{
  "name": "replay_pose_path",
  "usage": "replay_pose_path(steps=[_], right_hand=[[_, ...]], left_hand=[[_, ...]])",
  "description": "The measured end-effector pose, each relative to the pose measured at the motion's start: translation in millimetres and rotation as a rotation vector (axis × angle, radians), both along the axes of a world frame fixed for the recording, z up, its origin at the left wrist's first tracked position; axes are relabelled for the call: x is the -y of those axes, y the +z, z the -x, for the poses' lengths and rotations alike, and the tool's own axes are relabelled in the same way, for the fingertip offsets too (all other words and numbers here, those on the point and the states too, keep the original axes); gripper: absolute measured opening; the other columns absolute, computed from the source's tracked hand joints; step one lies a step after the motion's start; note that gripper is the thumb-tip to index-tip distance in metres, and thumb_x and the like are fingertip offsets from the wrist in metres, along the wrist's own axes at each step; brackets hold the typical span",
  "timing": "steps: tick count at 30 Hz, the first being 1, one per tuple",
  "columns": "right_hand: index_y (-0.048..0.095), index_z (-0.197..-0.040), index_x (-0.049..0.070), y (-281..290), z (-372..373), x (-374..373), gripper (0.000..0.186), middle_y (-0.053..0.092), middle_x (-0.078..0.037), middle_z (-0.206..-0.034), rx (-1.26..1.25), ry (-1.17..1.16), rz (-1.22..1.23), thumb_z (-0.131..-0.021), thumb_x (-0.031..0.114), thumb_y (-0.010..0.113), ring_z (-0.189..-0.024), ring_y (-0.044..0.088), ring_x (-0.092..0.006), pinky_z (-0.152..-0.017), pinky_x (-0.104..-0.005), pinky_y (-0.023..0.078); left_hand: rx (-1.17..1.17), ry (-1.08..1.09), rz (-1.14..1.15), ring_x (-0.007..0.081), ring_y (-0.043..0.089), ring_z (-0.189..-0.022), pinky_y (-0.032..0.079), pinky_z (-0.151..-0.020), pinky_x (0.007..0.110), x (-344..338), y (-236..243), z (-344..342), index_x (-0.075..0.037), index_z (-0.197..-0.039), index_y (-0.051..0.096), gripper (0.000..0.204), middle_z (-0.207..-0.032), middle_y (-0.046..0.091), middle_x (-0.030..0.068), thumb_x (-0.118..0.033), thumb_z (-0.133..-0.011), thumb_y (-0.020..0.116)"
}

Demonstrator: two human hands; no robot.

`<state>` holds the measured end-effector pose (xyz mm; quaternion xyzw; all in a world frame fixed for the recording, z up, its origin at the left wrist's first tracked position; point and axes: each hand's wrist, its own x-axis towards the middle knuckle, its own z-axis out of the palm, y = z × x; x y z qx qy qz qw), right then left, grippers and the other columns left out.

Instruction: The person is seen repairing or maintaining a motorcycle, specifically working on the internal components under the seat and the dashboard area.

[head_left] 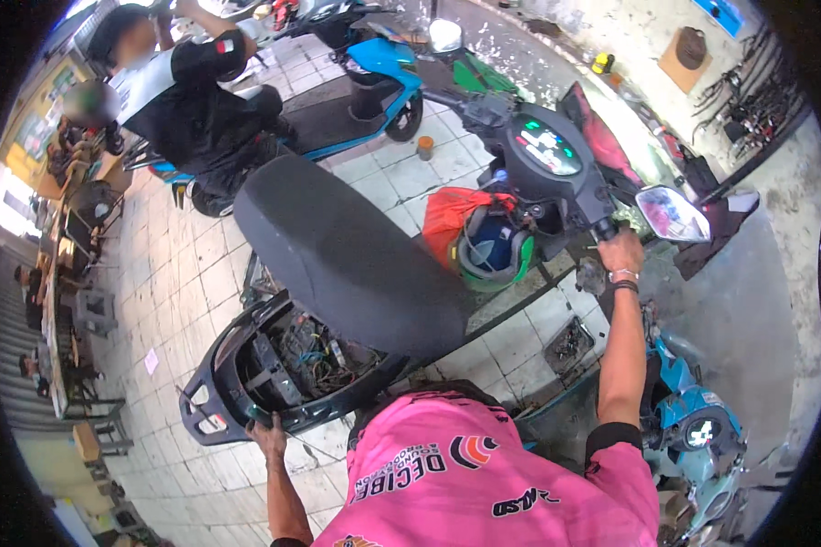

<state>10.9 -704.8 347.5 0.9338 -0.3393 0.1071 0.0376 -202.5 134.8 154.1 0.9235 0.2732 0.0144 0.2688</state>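
A dark scooter stands in front of me with its black seat [337, 242] tipped up. Beneath it, the open compartment [315, 360] shows wires and parts. At its rear left side my left hand [266, 435] is closed over the edge of the rear body panel [233, 401]. Far out to the right, my right hand [620, 252] is wrapped round the handlebar grip [604, 228]. The lit dashboard [549, 146] sits between the handlebars. A green helmet [497, 251] and an orange bag [452, 219] rest on the scooter between seat and handlebars.
A person [187, 100] sits by a blue scooter [383, 68] at the far left. Another blue scooter [693, 424] is close on my right. A small orange container [425, 146] and a metal tray [568, 348] are on the tiled floor. Benches [59, 310] line the left wall.
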Motion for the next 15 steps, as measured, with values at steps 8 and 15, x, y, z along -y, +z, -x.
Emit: replay_pose_path(steps=[8,15], right_hand=[[0.055,-0.126,-0.009,12.0,15.8,-83.2,0.071,0.061,-0.022,-0.125,-0.073,-0.075,0.307,-0.074,0.035,0.076,-0.112,0.061,-0.0384,-0.097,-0.0486,0.048],[0.063,-0.116,-0.002,24.1,-136.4,-254.7,0.050,0.067,-0.020,-0.102,0.239,0.971,-0.047,-0.086,0.036,0.073,-0.097,0.066,-0.0387,-0.088,-0.0466,0.054]], left_hand=[[-0.002,0.091,-0.023,0.0431,0.050,-0.122,0.022,-0.117,0.051,12.5,16.0,-3.9,0.003,-0.100,0.070,0.038,-0.102,0.071,0.0240,-0.033,-0.088,0.071],[-0.061,0.027,-0.007,0.0390,0.055,-0.117,0.024,-0.115,0.051,8.5,16.9,-8.0,0.002,-0.101,0.070,0.040,-0.102,0.073,0.0205,-0.035,-0.086,0.072]])
